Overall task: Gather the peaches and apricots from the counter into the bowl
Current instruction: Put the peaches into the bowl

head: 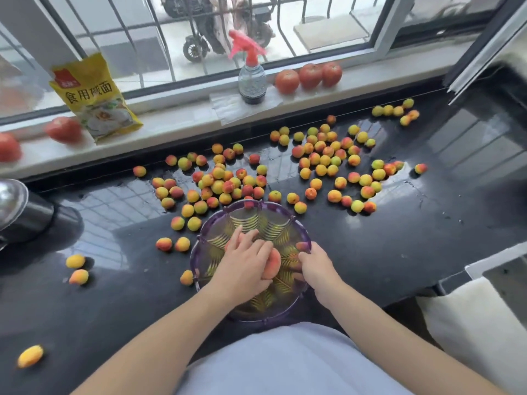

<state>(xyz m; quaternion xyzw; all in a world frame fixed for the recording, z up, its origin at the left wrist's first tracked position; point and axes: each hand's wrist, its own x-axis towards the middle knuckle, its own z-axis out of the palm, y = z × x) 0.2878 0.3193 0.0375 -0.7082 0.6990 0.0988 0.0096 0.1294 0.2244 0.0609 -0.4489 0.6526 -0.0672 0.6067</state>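
A clear purple bowl (pixel 211 223) stands on the black counter (pixel 385 252) at its front edge. Both hands are inside it. My left hand (pixel 245 263) lies over a pink-orange peach (pixel 273 265), fingers curled round its left side. My right hand (pixel 315 266) holds small fruit against the bowl's right rim, fingers curled; a small apricot (pixel 302 246) shows at its fingertips. Several small yellow-red apricots are scattered over the counter, in a cluster beyond the bowl (pixel 222 183) and another at the right (pixel 330 155). A few lie loose at the left (pixel 75 261).
On the windowsill stand a yellow bag (pixel 94 95), a spray bottle (pixel 252 78) and tomatoes (pixel 309 75), with more tomatoes at the left (pixel 64 129). A metal pot lid (pixel 11 201) sits at the left edge. A white cloth (pixel 473 323) hangs at the lower right.
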